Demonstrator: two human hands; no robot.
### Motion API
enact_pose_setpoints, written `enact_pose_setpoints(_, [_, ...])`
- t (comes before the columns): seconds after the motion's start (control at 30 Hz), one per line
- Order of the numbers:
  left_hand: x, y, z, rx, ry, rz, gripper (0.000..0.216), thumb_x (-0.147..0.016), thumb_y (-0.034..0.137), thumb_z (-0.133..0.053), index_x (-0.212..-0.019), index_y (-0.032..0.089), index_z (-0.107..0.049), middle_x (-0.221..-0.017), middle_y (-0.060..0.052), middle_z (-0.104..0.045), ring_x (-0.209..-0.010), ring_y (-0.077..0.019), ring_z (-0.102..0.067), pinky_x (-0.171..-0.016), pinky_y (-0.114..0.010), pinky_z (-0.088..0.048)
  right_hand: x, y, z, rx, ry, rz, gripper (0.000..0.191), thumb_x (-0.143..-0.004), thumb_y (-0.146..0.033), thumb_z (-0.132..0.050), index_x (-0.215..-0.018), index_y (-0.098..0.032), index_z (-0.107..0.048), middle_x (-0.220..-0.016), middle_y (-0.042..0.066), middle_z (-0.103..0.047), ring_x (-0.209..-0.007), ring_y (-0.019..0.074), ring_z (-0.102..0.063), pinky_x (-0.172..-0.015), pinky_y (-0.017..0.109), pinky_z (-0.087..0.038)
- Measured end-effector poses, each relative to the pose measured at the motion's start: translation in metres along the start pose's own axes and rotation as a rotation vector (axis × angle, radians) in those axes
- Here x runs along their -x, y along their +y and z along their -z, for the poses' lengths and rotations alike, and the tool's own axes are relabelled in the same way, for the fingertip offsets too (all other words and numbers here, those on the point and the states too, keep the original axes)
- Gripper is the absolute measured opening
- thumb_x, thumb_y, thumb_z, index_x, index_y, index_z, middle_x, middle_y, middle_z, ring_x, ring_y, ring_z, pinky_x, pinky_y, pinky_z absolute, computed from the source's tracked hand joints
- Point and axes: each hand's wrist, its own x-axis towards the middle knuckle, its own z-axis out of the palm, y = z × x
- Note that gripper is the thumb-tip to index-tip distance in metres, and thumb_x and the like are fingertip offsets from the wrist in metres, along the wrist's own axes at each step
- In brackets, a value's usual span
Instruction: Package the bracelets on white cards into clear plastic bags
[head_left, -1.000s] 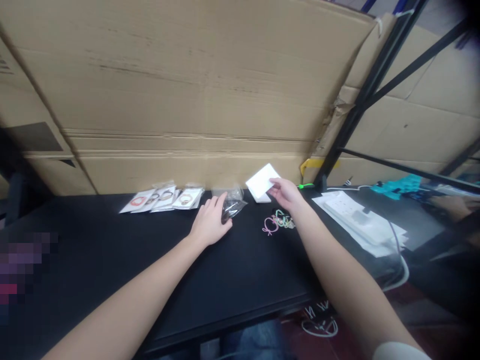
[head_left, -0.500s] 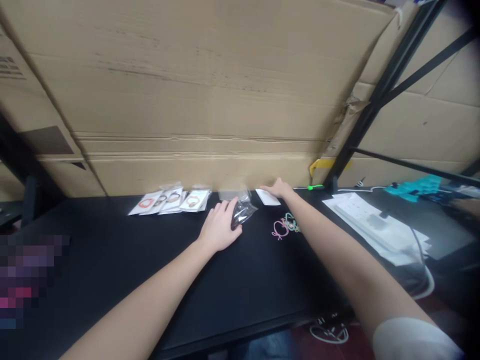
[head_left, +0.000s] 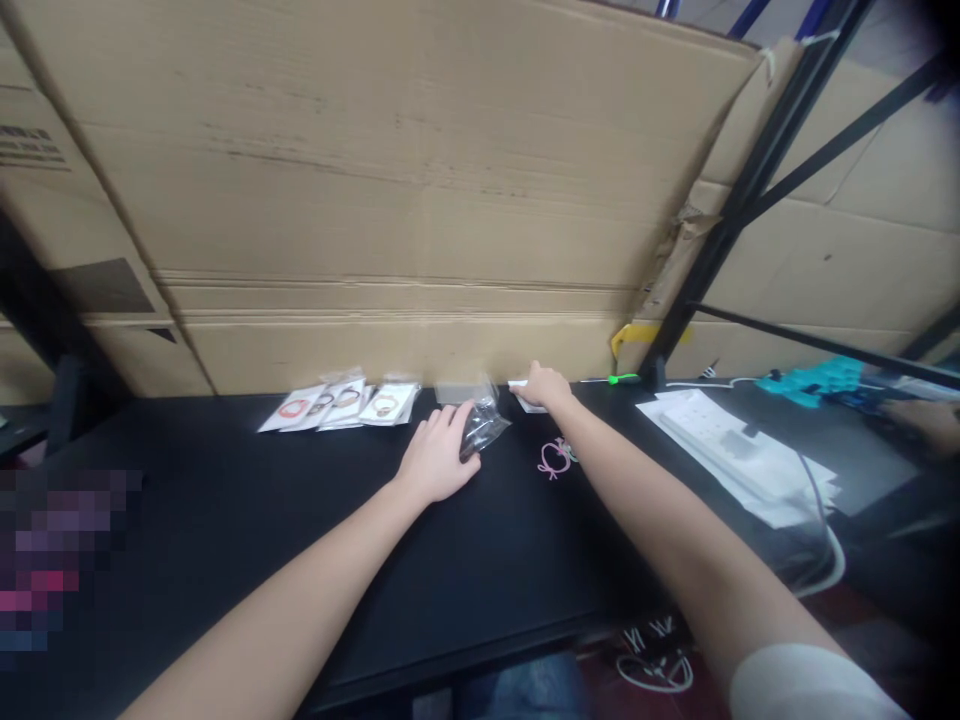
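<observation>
Right now both arms are stretched out to the far edge of the black table (head_left: 225, 500), where it meets the wall of cardboard boxes (head_left: 420, 200). The left hand (head_left: 439, 462) lies palm down, its fingers loosely extended with the tips resting on a crinkled clear plastic bag (head_left: 487, 424) that has something dark inside; it looks like a flat hold that keeps the slippery film pinned, not a grip. Just to the right, the right hand (head_left: 546, 385) is knuckles up with its fingers curled down over a white card (head_left: 527, 406) lying against the foot of the cardboard. Only slivers of the card show, so I cannot tell whether the fingers have pinched it or merely press on it. Nearer than that hand, beside the forearm, a small tangle of pink and green hair ties (head_left: 553, 459) lies loose on the table. To the left, a fanned row of bagged hair-tie cards (head_left: 341, 402) sits along the far edge, laid out side by side, seemingly kept apart from the loose pieces. Off to the right, a white power strip (head_left: 720, 435) rests on white sheets beside a black rack post (head_left: 720, 230).
</observation>
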Motion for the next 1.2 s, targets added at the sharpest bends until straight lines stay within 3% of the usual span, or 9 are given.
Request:
enact_pose_setpoints(0.07, [0.0,-0.001,0.0,-0.002,0.004,0.002,0.071,-0.076,0.032,-0.055,-0.14,0.019,-0.026,-0.119,-0.011,-0.05,-0.103,-0.0279,-0.049,-0.087,-0.042,-0.041,0.018,-0.002,0.008,-0.194,0.038,0.167,0.037,-0.081,-0.043,-0.056,-0.103,-0.014,-0.063,-0.1,0.014,-0.067,-0.093,0.0232,-0.062,-0.079,0.032,-0.045])
enact_pose_setpoints(0.17, [0.0,-0.001,0.0,0.005,-0.002,0.005,0.07,-0.076,0.033,-0.054,-0.139,0.02,-0.026,-0.119,-0.011,-0.051,-0.103,-0.0283,-0.049,-0.087,-0.043,-0.04,0.052,-0.001,0.017,-0.549,-0.228,0.409,0.034,-0.088,-0.042,-0.045,-0.087,-0.016,-0.067,-0.067,0.003,-0.065,-0.056,0.0125,-0.057,-0.056,0.024,-0.044])
enact_pose_setpoints(0.23, [0.0,-0.001,0.0,0.011,-0.006,-0.003,0.07,-0.076,0.032,-0.054,-0.14,0.02,-0.026,-0.118,-0.011,-0.051,-0.102,-0.0283,-0.049,-0.087,-0.043,-0.04,0.074,0.001,0.021,-0.654,-0.457,0.431,0.033,-0.085,-0.045,-0.052,-0.09,-0.016,-0.067,-0.056,0.0,-0.06,-0.043,0.009,-0.048,-0.045,0.021,-0.038])
enact_pose_setpoints(0.33, [0.0,-0.002,0.0,0.007,-0.014,-0.029,0.071,-0.076,0.03,-0.054,-0.14,0.021,-0.026,-0.12,-0.01,-0.051,-0.103,-0.0286,-0.049,-0.088,-0.043,-0.04,0.094,-0.002,0.023,-0.748,-0.825,0.36,0.041,-0.079,-0.046,-0.061,-0.111,-0.02,-0.061,-0.055,-0.002,-0.06,-0.037,0.0076,-0.044,-0.036,0.018,-0.032])
enact_pose_setpoints(0.4, [0.0,-0.002,-0.001,-0.005,-0.026,-0.052,0.071,-0.076,0.029,-0.053,-0.141,0.021,-0.025,-0.121,-0.011,-0.05,-0.106,-0.0292,-0.048,-0.089,-0.044,-0.039,0.099,-0.009,0.021,-0.844,-0.948,0.292,0.044,-0.079,-0.045,-0.062,-0.116,-0.021,-0.057,-0.053,-0.004,-0.059,-0.035,0.0065,-0.042,-0.033,0.016,-0.03])
enact_pose_setpoints(0.63, [-0.002,-0.003,0.0,-0.066,-0.055,-0.146,0.069,-0.076,0.025,-0.053,-0.141,0.019,-0.028,-0.116,-0.01,-0.053,-0.105,-0.028,-0.049,-0.09,-0.042,-0.039,0.103,-0.027,0.0,-1.054,-1.035,0.102,0.036,-0.08,-0.045,-0.062,-0.101,-0.017,-0.06,-0.046,-0.005,-0.054,-0.032,0.0041,-0.039,-0.029,0.012,-0.028])
enact_pose_setpoints(0.8, [0.001,-0.004,-0.002,-0.012,-0.066,-0.107,0.067,-0.079,0.03,-0.052,-0.141,0.021,-0.029,-0.124,-0.01,-0.052,-0.111,-0.0294,-0.048,-0.093,-0.044,-0.038,0.107,-0.026,0.004,-1.031,-1.037,0.189,0.048,-0.081,-0.04,-0.063,-0.124,-0.022,-0.05,-0.05,-0.005,-0.057,-0.034,0.0052,-0.044,-0.032,0.012,-0.034])
enact_pose_setpoints(1.03, [0.002,-0.013,-0.01,0.153,-0.157,-0.041,0.07,-0.078,0.038,-0.055,-0.141,0.023,-0.029,-0.132,-0.01,-0.049,-0.12,-0.0307,-0.045,-0.095,-0.045,-0.04,0.107,-0.018,0.015,-0.604,-1.068,0.407,0.053,-0.081,-0.037,-0.061,-0.13,-0.022,-0.048,-0.053,-0.003,-0.062,-0.036,0.0076,-0.049,-0.032,0.014,-0.031])
enact_pose_setpoints(1.2, [0.002,-0.014,-0.012,0.154,-0.183,-0.049,0.068,-0.076,0.04,-0.055,-0.138,0.022,-0.034,-0.128,-0.011,-0.051,-0.113,-0.0298,-0.049,-0.093,-0.044,-0.042,0.097,0.004,0.014,-0.374,-0.844,0.451,0.036,-0.074,-0.033,-0.065,-0.108,-0.022,-0.06,-0.056,-0.003,-0.063,-0.039,0.0099,-0.052,-0.035,0.018,-0.037])
